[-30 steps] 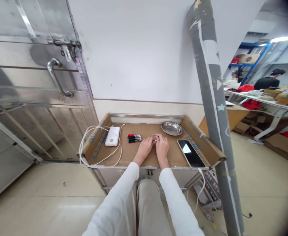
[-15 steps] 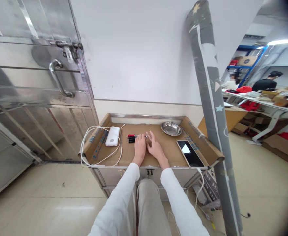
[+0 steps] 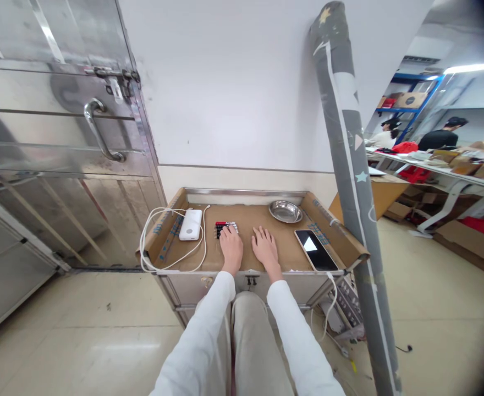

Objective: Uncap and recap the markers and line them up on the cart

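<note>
Here, the left hand [image 3: 231,248] touches pens [image 3: 220,227], grip unclear, right hand [image 3: 265,247] splayed, blue lettering [image 3: 318,233] illegible.

Plastic-looking pens [image 3: 218,230], matt cardboard lining [image 3: 246,213], shiny metal bowl [image 3: 285,212], glossy phone screen [image 3: 320,256], cloth sleeves [image 3: 201,327]

On the table [image 3: 248,213], a power bank [image 3: 191,225] lies at the left, a cable [image 3: 142,245] looping around its left side. Pens [image 3: 219,229] lie to its right, the left hand [image 3: 231,250] at their near side. The right hand [image 3: 265,248] rests between the left hand and a phone [image 3: 316,251]. A bowl [image 3: 285,212] sits behind the phone, towards the wall [image 3: 242,93].
</note>
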The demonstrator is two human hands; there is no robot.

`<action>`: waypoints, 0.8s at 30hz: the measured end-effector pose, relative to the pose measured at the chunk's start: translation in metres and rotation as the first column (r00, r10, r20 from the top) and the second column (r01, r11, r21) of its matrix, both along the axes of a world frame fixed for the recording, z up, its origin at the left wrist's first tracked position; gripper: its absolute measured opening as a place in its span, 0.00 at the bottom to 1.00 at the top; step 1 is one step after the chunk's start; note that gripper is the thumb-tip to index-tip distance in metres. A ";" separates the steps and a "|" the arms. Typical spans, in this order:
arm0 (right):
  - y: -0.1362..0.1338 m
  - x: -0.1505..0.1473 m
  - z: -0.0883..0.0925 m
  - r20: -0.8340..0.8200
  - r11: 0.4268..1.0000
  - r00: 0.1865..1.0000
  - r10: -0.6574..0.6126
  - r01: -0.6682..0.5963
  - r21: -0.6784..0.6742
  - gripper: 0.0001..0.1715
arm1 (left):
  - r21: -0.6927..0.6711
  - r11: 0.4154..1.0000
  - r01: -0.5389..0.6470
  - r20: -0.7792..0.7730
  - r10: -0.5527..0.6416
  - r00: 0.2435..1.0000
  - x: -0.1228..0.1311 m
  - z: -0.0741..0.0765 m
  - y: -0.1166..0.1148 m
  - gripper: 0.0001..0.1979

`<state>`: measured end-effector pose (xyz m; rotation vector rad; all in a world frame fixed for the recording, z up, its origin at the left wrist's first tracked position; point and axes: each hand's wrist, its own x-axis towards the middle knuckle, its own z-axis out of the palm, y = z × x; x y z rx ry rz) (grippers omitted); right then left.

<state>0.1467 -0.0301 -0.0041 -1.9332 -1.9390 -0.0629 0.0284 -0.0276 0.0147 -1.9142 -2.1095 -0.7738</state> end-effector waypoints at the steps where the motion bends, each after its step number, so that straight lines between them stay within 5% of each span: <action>1: -0.001 0.000 0.000 -0.004 1.000 1.000 -0.006 0.006 -0.005 0.26 | -0.003 1.000 -0.006 0.005 0.006 1.000 0.000 0.000 -0.001 0.13; 7: -0.003 0.000 0.002 -0.024 0.999 1.000 -0.019 0.019 -0.027 0.26 | 0.021 0.999 0.026 0.001 -0.026 1.000 0.000 0.001 0.001 0.13; 10: -0.004 0.000 0.002 -0.029 0.999 0.999 -0.033 0.033 -0.009 0.26 | 0.006 0.966 0.259 0.000 -0.259 0.966 0.000 0.000 0.005 0.11; 14: -0.005 0.001 0.000 -0.031 0.999 0.999 -0.040 0.040 0.008 0.26 | -0.097 0.832 0.547 0.063 -0.543 0.837 0.000 -0.003 0.010 0.11; 24: 0.000 0.003 -0.009 -0.056 0.996 0.998 -0.035 0.039 0.077 0.25 | -0.120 0.784 0.609 0.184 -0.586 0.789 -0.002 -0.004 0.014 0.11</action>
